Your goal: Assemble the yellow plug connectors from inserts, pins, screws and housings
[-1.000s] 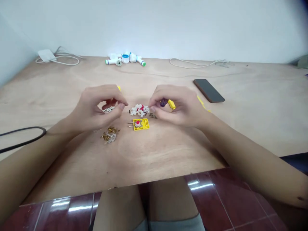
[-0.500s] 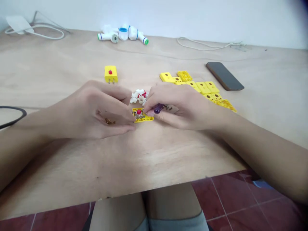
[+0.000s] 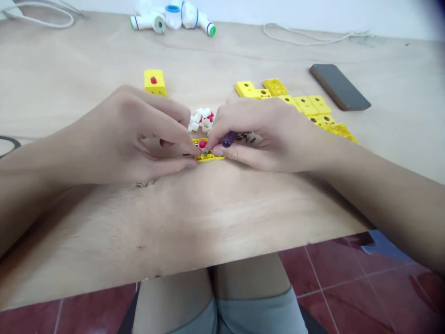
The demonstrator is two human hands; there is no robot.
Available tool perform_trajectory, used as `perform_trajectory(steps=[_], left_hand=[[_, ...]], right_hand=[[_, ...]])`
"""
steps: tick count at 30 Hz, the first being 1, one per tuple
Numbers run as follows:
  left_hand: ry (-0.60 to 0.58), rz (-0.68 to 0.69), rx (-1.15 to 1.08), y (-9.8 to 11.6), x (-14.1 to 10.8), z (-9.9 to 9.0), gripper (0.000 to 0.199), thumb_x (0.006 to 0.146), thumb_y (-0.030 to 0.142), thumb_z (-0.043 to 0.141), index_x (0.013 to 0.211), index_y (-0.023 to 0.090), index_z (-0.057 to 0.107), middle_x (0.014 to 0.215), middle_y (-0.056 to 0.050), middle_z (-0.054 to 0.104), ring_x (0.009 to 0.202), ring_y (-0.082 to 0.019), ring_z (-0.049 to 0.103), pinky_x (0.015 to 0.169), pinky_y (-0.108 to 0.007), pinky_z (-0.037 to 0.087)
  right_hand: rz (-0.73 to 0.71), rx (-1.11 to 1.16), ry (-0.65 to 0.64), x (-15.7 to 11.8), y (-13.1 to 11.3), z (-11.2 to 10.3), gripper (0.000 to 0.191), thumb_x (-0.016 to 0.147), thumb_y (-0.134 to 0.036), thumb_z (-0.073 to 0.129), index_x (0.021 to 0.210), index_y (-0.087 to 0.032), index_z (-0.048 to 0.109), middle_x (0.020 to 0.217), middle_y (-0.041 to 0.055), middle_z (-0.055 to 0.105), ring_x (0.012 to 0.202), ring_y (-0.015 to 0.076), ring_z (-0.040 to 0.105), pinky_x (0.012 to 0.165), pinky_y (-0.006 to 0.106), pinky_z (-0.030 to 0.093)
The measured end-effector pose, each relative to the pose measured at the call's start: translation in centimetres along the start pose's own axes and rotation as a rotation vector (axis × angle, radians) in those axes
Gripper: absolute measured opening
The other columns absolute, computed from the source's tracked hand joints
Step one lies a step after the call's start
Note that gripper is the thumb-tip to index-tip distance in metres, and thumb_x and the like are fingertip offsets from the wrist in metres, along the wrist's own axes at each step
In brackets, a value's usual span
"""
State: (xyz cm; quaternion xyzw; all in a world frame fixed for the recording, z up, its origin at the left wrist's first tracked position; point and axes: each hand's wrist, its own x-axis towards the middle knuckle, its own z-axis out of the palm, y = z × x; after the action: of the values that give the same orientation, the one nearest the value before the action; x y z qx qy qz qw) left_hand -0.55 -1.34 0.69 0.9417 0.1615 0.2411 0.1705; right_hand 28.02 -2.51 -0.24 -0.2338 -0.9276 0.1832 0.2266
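An open yellow plug half-shell lies on the table between my hands, with a red button and small metal parts inside. My left hand is closed, thumb and fingertips pinching the shell's left side. A thin metal pin shows by those fingers. My right hand is closed too, its thumb and forefinger tips at the shell's right part. Tucked in that hand is a purple-handled screwdriver; its tip is hidden. Behind the shell sits a small pile of white and red plastic pieces.
A closed yellow plug stands behind my left hand. Several yellow shell halves lie beyond my right hand, near a dark phone. White pipe fittings and a white cable lie along the wall. Small metal bits lie under my left hand.
The view has tilted down, so things sit higher in the picture. Both hands stay at the yellow shell, the left fingertips slightly further over its left side. The screwdriver stays in my right hand.
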Motion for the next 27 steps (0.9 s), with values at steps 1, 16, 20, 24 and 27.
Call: perform_trajectory(steps=[1, 16, 20, 24, 27], left_hand=[[-0.003, -0.009, -0.001, 0.02, -0.01, -0.01, 0.027, 0.111, 0.039, 0.073, 0.093, 0.022, 0.084, 0.079, 0.001, 0.067, 0.062, -0.008, 0.048, 0.057, -0.027, 0.038], [0.005, -0.001, -0.06, -0.61, -0.11, -0.09, 0.017, 0.109, 0.035, 0.077, 0.1, 0.023, 0.086, 0.109, -0.004, 0.077, 0.083, -0.013, 0.066, 0.066, -0.028, 0.049], [0.025, -0.004, -0.024, -0.53, -0.14, -0.12, 0.012, 0.105, 0.029, 0.08, 0.095, 0.021, 0.084, 0.108, -0.004, 0.082, 0.095, -0.019, 0.073, 0.08, -0.031, 0.057], [0.035, 0.006, -0.041, -0.64, -0.08, -0.14, 0.006, 0.101, 0.025, 0.082, 0.096, 0.022, 0.084, 0.108, -0.003, 0.084, 0.099, -0.02, 0.074, 0.084, -0.032, 0.059], [0.016, 0.011, -0.059, -0.72, -0.01, -0.16, 0.01, 0.102, 0.026, 0.08, 0.095, 0.024, 0.087, 0.111, -0.003, 0.085, 0.096, -0.021, 0.074, 0.084, -0.034, 0.061]], right_hand=[[0.005, 0.003, -0.003, 0.0, 0.0, 0.03, 0.014, 0.11, -0.023, 0.063, 0.112, -0.023, 0.076, 0.107, 0.0052, 0.08, 0.095, 0.0195, 0.072, 0.089, 0.035, 0.056], [0.073, 0.114, 0.072, 0.02, -0.33, -0.04, 0.01, 0.103, -0.031, 0.075, 0.1, -0.033, 0.084, 0.1, 0.0019, 0.085, 0.098, 0.0256, 0.077, 0.09, 0.043, 0.063], [0.005, 0.135, 0.096, -0.02, 0.03, 0.0, 0.011, 0.101, -0.024, 0.077, 0.101, -0.03, 0.086, 0.099, 0.0028, 0.086, 0.095, 0.0227, 0.078, 0.087, 0.04, 0.063], [-0.005, 0.123, 0.068, -0.04, 0.17, -0.14, 0.013, 0.101, -0.025, 0.076, 0.105, -0.03, 0.087, 0.103, 0.004, 0.087, 0.098, 0.0249, 0.079, 0.092, 0.043, 0.063], [-0.049, 0.133, 0.052, -0.07, 0.23, -0.31, 0.014, 0.105, -0.026, 0.074, 0.109, -0.029, 0.087, 0.107, 0.0048, 0.088, 0.1, 0.0241, 0.079, 0.093, 0.042, 0.063]])
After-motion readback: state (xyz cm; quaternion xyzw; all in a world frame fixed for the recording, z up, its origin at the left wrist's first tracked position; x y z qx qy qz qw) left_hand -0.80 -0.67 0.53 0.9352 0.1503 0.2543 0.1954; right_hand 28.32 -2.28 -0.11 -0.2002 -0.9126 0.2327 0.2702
